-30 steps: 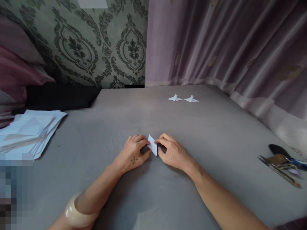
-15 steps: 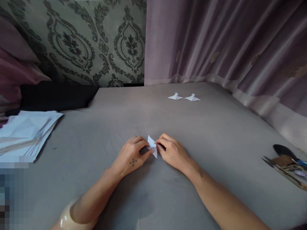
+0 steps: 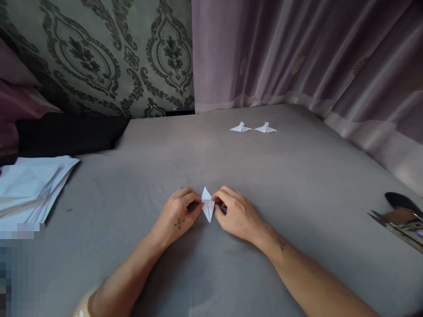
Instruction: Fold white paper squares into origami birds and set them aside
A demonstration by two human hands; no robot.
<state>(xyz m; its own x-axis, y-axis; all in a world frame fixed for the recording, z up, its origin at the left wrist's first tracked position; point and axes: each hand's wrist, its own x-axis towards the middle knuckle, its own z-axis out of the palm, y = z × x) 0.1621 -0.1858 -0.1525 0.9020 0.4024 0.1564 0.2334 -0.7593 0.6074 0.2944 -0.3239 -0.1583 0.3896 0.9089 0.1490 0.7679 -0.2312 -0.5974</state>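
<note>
A small folded white paper (image 3: 208, 208), shaped like a narrow diamond with pointed ends, is between my two hands just above or on the grey cloth. My left hand (image 3: 180, 210) pinches its left edge between thumb and fingers. On the opposite side, my right hand (image 3: 236, 211) pinches the right edge, its other fingers curled. Farther off, two finished-looking folded paper birds, a left one (image 3: 241, 127) and a right one (image 3: 265, 128), stand side by side with wings spread.
A stack of white paper sheets (image 3: 29, 187) lies at the left, before a black cloth (image 3: 69, 134). Scissors (image 3: 391, 226) and a dark rounded object (image 3: 401, 201) are at the right edge. A purple curtain (image 3: 224, 57) hangs along the back and right.
The folded paper has turned more upright and shows a centre crease. My left thumb has drawn back to its left edge. The camera view has shifted slightly.
</note>
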